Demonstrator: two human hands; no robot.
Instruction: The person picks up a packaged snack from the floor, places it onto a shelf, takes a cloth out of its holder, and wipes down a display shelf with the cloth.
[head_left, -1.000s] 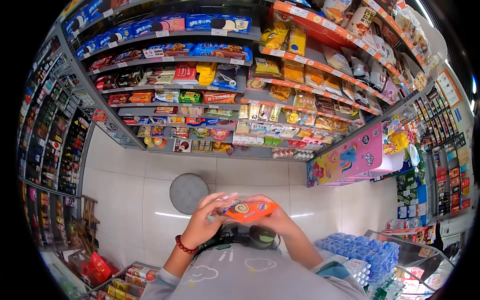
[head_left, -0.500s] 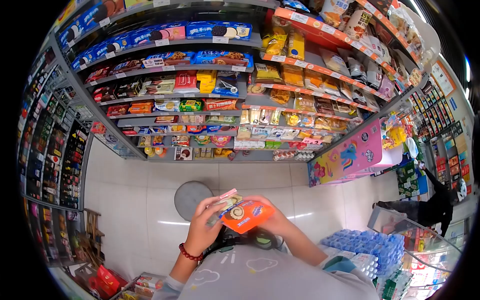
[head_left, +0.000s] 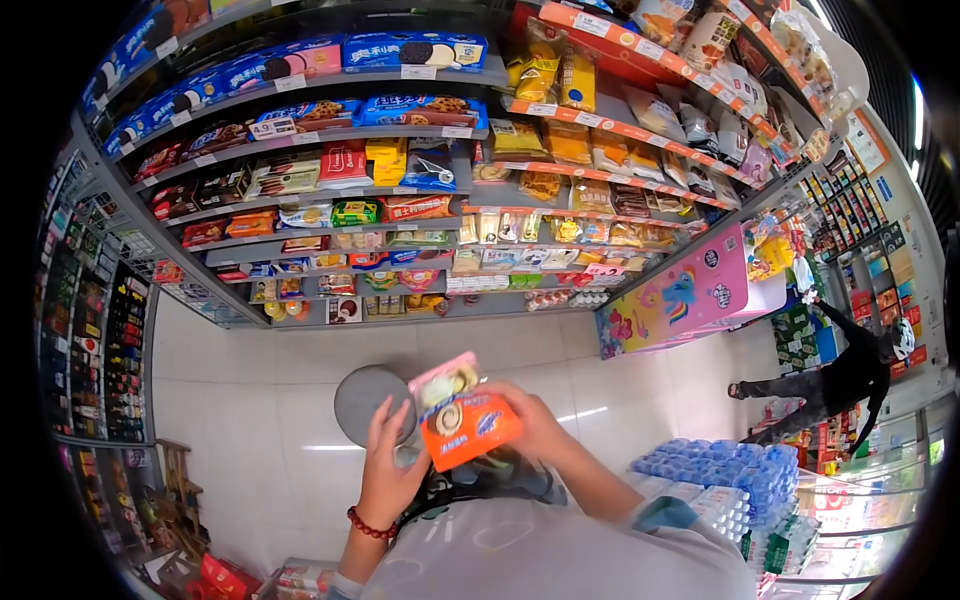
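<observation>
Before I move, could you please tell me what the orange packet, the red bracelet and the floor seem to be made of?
Orange packet: probably smooth plastic film, given its bright, seamless print; coated card is possible. Red bracelet: round, polished-looking beads; wood, stone or plastic, I can't tell. Floor: likely glossy ceramic or stone tile, with straight joints and streaks of reflected light.

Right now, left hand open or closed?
Open: the left hand has its fingers extended and parted, thumb apart from them; the right hand grips the orange snack packet.
</observation>
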